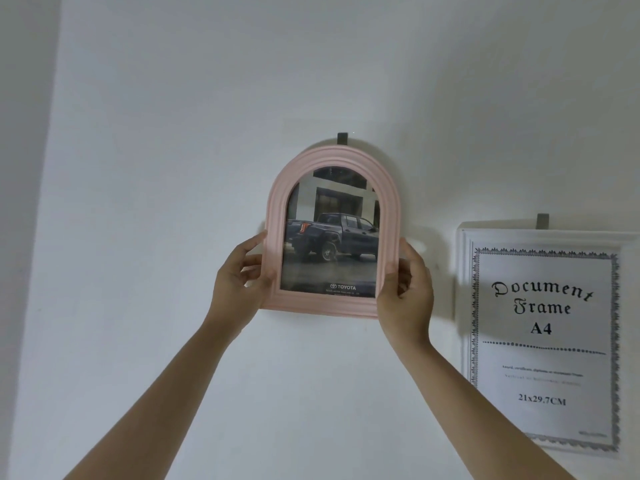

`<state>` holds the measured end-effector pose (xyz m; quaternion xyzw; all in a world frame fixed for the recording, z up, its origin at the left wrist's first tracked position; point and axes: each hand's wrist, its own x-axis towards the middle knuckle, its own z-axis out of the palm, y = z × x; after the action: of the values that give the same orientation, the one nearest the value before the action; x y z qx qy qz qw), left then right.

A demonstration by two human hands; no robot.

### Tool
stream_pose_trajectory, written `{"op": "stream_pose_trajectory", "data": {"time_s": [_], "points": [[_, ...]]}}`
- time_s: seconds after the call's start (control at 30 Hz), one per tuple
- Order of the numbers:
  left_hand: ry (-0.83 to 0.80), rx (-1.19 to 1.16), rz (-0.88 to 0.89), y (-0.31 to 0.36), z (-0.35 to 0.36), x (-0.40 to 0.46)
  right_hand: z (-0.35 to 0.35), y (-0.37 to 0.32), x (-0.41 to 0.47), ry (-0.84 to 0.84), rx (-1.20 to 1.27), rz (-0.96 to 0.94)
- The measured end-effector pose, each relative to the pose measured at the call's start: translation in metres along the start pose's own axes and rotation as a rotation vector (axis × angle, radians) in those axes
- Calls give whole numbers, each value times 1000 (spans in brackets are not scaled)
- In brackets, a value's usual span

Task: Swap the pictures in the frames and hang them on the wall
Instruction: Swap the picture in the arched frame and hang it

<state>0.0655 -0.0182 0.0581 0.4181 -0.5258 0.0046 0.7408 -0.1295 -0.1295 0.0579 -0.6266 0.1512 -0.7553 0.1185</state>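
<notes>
Here the left hand (239, 278) and the right hand (403, 289) each gripped a lower side of the pink arched frame (332, 233), thumbs on its front and fingers curled behind, holding its top just under the grey hook (342, 138) on the white wall (173, 133). Whether the hanger had caught the hook could not be told, since the frame's back was hidden; letting go without it seated would likely drop the frame or leave it tilted. Farther right, the white document frame (465, 306) hung from its own hook (542, 221).
</notes>
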Motion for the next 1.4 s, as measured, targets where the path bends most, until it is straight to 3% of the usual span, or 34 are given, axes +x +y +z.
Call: {"op": "stream_pose_trajectory", "data": {"time_s": [0.4,0.73,0.97,1.27,1.4], "points": [[64,139,0,-3,9,-14,-7,-1,-16,4,-90,15],[257,275,-17,19,32,-38,-47,-10,-19,-121,-148,-15],[98,254,91,45,107,-100,-136,-1,-17,-98,-239,-72],[-108,211,-94,20,208,-165,-269,49,-13,41,-466,43],[-126,223,-169,9,232,-176,-306,72,-12,-34,-493,174]]}}
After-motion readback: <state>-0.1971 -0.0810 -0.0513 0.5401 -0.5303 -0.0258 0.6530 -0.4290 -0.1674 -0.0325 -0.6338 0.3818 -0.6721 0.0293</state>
